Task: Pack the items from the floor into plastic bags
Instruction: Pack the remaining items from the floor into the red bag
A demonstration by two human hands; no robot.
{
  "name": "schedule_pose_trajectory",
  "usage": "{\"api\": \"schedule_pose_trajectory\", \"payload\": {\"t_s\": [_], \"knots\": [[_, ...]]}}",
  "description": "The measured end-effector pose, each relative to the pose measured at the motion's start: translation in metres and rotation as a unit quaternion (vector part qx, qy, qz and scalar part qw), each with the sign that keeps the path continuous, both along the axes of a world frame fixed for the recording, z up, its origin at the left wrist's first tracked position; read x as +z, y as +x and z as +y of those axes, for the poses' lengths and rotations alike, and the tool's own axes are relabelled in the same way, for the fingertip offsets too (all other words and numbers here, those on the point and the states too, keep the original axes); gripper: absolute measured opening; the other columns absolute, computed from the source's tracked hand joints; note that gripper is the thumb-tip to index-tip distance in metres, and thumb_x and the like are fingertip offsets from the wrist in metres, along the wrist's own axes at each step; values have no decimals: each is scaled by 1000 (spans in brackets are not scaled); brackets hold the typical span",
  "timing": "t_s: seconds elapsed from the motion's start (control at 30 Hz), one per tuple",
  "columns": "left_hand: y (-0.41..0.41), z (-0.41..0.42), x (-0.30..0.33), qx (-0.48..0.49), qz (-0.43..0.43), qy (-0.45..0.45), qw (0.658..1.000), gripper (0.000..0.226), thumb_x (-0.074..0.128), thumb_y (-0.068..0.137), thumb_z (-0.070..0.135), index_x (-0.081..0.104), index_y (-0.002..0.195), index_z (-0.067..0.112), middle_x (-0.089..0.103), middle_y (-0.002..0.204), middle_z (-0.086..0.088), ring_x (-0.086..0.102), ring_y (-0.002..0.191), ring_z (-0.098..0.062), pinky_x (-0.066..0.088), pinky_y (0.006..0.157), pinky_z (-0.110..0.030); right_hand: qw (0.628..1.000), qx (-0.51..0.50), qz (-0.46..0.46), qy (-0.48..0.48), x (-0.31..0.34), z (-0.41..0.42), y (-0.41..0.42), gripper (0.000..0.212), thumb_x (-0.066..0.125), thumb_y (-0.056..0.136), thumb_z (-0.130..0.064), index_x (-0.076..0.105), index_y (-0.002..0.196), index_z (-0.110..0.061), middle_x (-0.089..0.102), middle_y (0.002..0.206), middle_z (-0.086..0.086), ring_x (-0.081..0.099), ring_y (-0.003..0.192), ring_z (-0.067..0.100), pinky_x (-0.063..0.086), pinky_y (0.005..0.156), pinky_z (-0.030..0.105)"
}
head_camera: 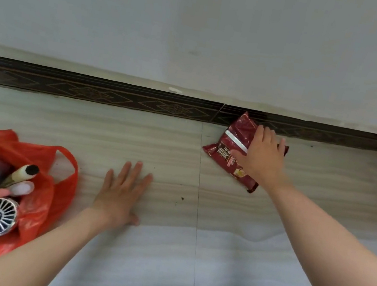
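Resting on dark red snack packet (233, 145), right hand (261, 155) lies fingers spread, thumb against packet's near-left part; packet on floor (169, 144) against far baseboard (91, 91). Left hand (121, 194) flat, fingers straight, on floor. Filled red plastic bag (48, 199) near left.

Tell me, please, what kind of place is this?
Probably a room in a home: a tiled floor meets a plain painted wall with a dark patterned skirting board. A red plastic bag and a snack packet lie on the floor.
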State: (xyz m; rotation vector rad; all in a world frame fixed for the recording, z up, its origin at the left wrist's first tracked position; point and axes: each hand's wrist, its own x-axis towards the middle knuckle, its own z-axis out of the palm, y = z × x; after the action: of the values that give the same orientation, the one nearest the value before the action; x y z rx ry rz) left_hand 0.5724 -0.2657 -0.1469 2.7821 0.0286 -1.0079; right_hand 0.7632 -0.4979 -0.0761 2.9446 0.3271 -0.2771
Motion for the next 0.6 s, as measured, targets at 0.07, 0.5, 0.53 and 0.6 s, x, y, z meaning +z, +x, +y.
{"api": "schedule_pose_trajectory", "payload": {"t_s": [0.07, 0.5, 0.53, 0.6], "knots": [[0, -1, -3, 11, -4, -12, 1000, 110, 65, 77, 48, -21, 143, 28, -40, 140, -1, -28, 137, -27, -8, 112, -50, 998, -17, 39, -39, -3, -2, 16, 101, 47, 80, -66, 5, 146, -2, 15, 155, 16, 8, 144, 29, 3, 115, 51], [8, 11, 6, 23, 0, -61, 998, 94, 63, 80, 39, -3, 147, 32, -24, 153, 1, -21, 140, -21, -4, 115, -43, 996, -35, 23, 82, 5, 18, -23, 29, 54, 91, -26, 48, 112, -7, 61, 110, 12, 60, 97, 30, 45, 73, 35], [8, 14, 9, 26, 1, -76, 997, 87, 59, 83, 40, 1, 147, 31, -20, 154, 3, -18, 141, -19, -2, 115, -42, 995, -35, 20, 96, 8, 20, -30, 26, 52, 92, -25, 49, 111, -8, 62, 109, 11, 61, 95, 31, 42, 69, 33], [2, 18, 15, 30, -10, -99, 995, 74, 52, 89, 39, 9, 148, 27, -10, 156, 2, -10, 143, -18, 2, 115, -38, 994, -12, 11, 104, 15, 25, -45, 24, 48, 94, -25, 49, 111, -8, 63, 108, 11, 61, 93, 32, 40, 66, 32]]}}
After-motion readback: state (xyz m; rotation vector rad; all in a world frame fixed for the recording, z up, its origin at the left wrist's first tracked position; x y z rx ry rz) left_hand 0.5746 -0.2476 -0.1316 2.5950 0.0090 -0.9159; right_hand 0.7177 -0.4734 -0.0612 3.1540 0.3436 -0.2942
